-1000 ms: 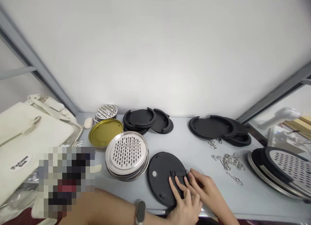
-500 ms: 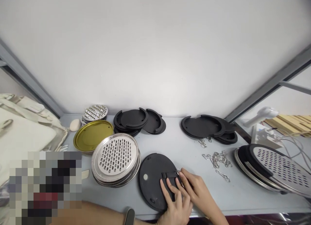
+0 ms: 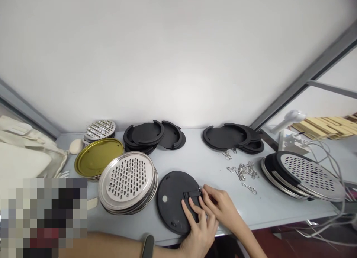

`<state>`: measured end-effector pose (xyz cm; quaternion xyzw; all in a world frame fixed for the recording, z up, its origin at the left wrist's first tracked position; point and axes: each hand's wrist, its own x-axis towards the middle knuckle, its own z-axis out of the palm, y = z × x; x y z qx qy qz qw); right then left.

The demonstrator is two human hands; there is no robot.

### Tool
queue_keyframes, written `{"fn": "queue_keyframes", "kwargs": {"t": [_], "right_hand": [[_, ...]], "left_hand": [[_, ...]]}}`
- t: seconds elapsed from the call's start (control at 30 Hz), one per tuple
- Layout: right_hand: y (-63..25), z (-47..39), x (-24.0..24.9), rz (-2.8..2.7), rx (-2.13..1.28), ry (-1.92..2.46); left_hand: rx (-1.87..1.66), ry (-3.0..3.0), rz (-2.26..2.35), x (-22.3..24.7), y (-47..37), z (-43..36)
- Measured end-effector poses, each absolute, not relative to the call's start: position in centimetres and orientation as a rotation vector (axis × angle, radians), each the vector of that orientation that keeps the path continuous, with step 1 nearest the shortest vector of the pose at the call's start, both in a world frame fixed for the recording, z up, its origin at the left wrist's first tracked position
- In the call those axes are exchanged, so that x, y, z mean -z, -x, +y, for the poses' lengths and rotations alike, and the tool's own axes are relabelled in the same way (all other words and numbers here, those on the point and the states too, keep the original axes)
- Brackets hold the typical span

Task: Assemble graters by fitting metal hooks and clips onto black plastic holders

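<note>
In front of me a round black plastic disc (image 3: 170,204) lies flat, with a pale round spot, small slots near its rim and a raised bracket (image 3: 192,194) right of its centre. My left hand (image 3: 200,226) rests on its lower right part, fingers stretched out and spread. At the right rim, my right hand (image 3: 220,206) pinches a thin metal wire clip beside the bracket; most of the clip is hidden by the fingers. To the right lie several loose wire clips (image 3: 247,171). On the left stands a stack of round metal grater plates (image 3: 128,180).
Gold lids (image 3: 99,157) and small grater plates (image 3: 99,129) sit at the back left, near a cream bag (image 3: 25,154). Black ring holders (image 3: 147,133) and more black holders (image 3: 225,136) line the wall. Assembled graters (image 3: 309,172) and white cables (image 3: 340,198) are at right.
The view has shifted slightly, so things sit a little further left. My right fingers now cover more of the wire clip at the bracket. My left hand stays spread on the disc.
</note>
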<state>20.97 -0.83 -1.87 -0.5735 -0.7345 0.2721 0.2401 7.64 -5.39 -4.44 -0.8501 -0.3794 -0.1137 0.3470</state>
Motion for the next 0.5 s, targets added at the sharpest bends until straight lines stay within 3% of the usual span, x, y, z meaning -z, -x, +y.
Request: {"fn": "queue_keyframes", "kwargs": {"t": [0.5], "right_hand": [[-21.10, -0.92, 2.08, -1.991, -0.759, 1.584]], "left_hand": [[0.260, 2.191, -0.962, 4.45, -7.57, -5.51]]}}
